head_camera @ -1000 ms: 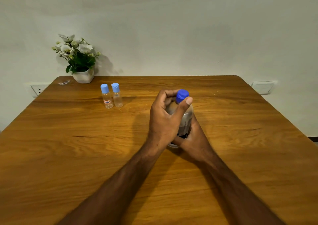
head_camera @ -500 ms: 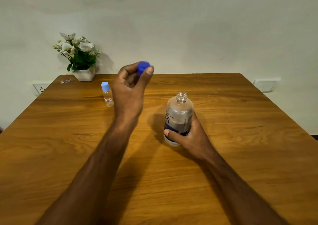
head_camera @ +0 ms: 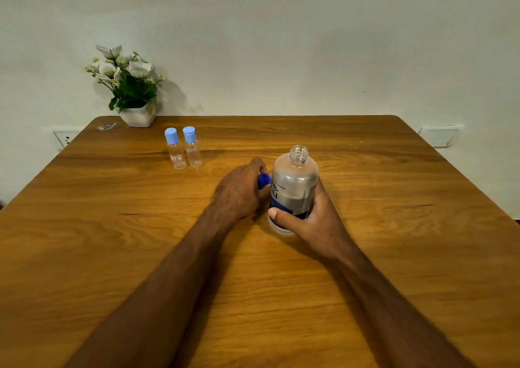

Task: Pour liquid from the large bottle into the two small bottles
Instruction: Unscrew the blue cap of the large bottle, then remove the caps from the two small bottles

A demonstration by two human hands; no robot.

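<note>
- The large bottle (head_camera: pixel 294 190) stands upright on the surface (head_camera: pixel 112 241) near the middle, its neck open and the cap off; dark liquid fills roughly its lower part (the label hides the exact level).
- The two small bottles (head_camera: pixel 183 148) stand side by side, touching or nearly so, toward the far left of the surface, well apart from the large bottle. Both wear their light blue caps and look empty.
- So, as I judge it, only the opening of the large bottle is done. Uncapping the small ones and both pours are left.
- My right hand (head_camera: pixel 312 221) is wrapped round the lower body of the large bottle, thumb across the front of the label, holding it steady.
- My left hand (head_camera: pixel 239 193) is curled round the blue cap (head_camera: pixel 264 180), low at the surface just beside the large bottle; I cannot tell whether the cap touches the wood.
- A flower pot (head_camera: pixel 138 114) sits at the far left edge.
</note>
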